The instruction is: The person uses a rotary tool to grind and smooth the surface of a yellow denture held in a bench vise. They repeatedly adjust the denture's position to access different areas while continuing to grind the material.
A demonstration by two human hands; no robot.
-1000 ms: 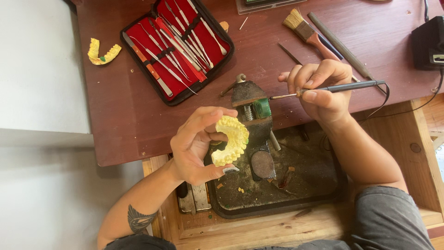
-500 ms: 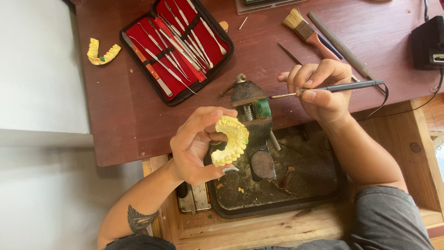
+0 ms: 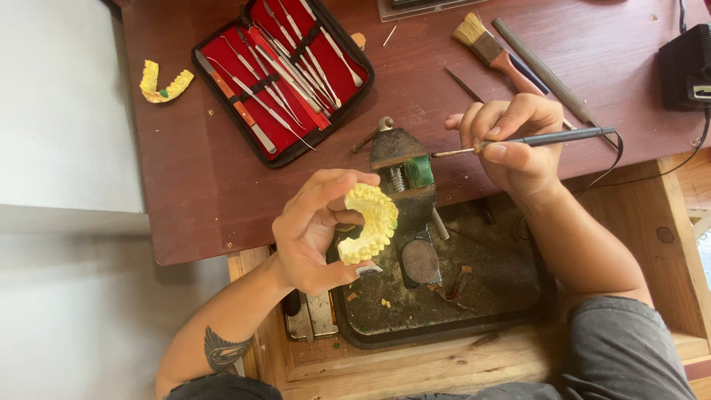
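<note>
Centrally, the yellow dental cast (image 3: pixel 368 224), a horseshoe arch of teeth, sits pinched between thumb and curled fingers of your left hand (image 3: pixel 315 233), raised over the dark tray (image 3: pixel 444 296). Your right hand (image 3: pixel 515 141) has its fingers pressed together around a slim corded tool (image 3: pixel 548 138), tip pointing left toward the small vise (image 3: pixel 404 167). Farther out on the reddish-brown surface (image 3: pixel 215 192) lie an open red instrument case (image 3: pixel 285 70), a second yellow cast (image 3: pixel 163 81) and a brush (image 3: pixel 492 48).
</note>
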